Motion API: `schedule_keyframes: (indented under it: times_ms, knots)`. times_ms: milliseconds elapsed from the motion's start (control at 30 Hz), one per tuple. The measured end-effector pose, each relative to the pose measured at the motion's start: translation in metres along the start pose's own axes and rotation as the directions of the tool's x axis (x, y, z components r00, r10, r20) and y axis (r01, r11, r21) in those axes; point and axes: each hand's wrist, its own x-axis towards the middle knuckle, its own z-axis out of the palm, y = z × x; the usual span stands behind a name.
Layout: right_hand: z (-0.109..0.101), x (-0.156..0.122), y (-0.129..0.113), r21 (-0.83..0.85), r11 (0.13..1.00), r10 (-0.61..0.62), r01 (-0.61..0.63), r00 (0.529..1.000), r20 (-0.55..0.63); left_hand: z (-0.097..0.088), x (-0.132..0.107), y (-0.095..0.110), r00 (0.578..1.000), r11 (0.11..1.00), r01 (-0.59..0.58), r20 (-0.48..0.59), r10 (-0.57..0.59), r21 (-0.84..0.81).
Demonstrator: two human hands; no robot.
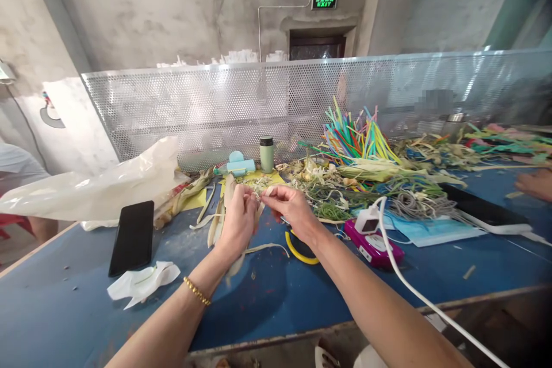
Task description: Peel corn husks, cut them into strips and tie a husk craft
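Note:
Both my hands are raised over the blue table (64,305), meeting near its middle. My left hand (238,219) is closed round pale dried husk strips (224,213) that hang down past the wrist, which wears a gold bracelet (197,291). My right hand (290,207) pinches the top end of the same strips, fingertips touching those of the left. A yellow-handled tool (299,253) lies on the table just under my right wrist.
A black phone (133,237) and crumpled white tissue (142,283) lie at left, beside a large plastic bag (99,187). A magenta power bank (374,241) with a white cable, a green cup (266,154), coloured strips (357,138) and husk piles lie ahead and right. Another person's hand (535,183) rests at far right.

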Motion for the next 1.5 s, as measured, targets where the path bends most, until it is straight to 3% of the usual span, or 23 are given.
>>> schedule_keyframes:
  times_ms: [133,267,367,433,500,633,867,1067,1200,1300,1400,1500]
  knots:
    - [-0.004,0.002,0.001,-0.058,0.998,-0.016,0.012,0.998,-0.065,0.0,0.001,0.0,0.995,0.979,-0.069,-0.052,0.081,0.193]
    - [-0.009,0.002,0.0,-0.133,0.99,-0.059,0.047,0.994,-0.09,-0.003,0.005,-0.004,0.997,0.977,-0.05,-0.053,0.062,0.206]
    - [-0.008,0.003,0.003,-0.163,0.986,-0.055,0.045,0.997,-0.057,-0.004,0.007,-0.008,0.997,0.994,0.077,0.011,-0.078,0.077]
    - [-0.005,0.002,0.005,-0.211,0.977,-0.053,0.043,0.998,-0.042,-0.004,0.008,-0.01,0.971,0.971,0.221,0.114,-0.211,-0.085]
    - [-0.003,0.002,0.006,-0.285,0.957,-0.06,0.054,0.998,-0.012,-0.003,0.008,-0.013,0.951,0.936,0.293,0.163,-0.264,-0.194]
    - [-0.001,0.001,0.008,-0.394,0.916,-0.066,0.075,0.997,0.035,-0.001,0.009,-0.017,0.97,0.948,0.236,0.116,-0.215,-0.215]
    - [-0.002,0.0,0.001,-0.432,0.897,-0.135,0.095,0.989,-0.062,-0.005,0.014,-0.018,0.963,0.936,0.265,0.101,-0.248,-0.23]
    - [0.001,0.0,-0.001,-0.314,0.94,-0.188,0.134,0.971,-0.149,-0.008,0.017,-0.02,0.949,0.925,0.309,0.137,-0.284,-0.223]
    - [-0.003,0.0,-0.002,-0.004,0.993,-0.114,0.115,0.99,-0.086,-0.012,0.02,-0.02,0.939,0.93,0.335,0.136,-0.316,-0.153]
    - [-0.004,-0.001,-0.005,0.21,0.977,-0.051,0.047,0.999,0.015,-0.013,0.021,-0.021,0.953,0.937,0.303,0.084,-0.292,-0.177]
    - [-0.003,-0.002,-0.005,0.199,0.979,0.024,-0.041,0.996,0.086,-0.012,0.019,-0.02,0.959,0.932,0.283,0.075,-0.273,-0.225]
    - [0.001,-0.002,0.0,0.065,0.992,0.107,-0.108,0.994,0.015,-0.01,0.017,-0.018,0.963,0.933,0.267,0.108,-0.248,-0.242]
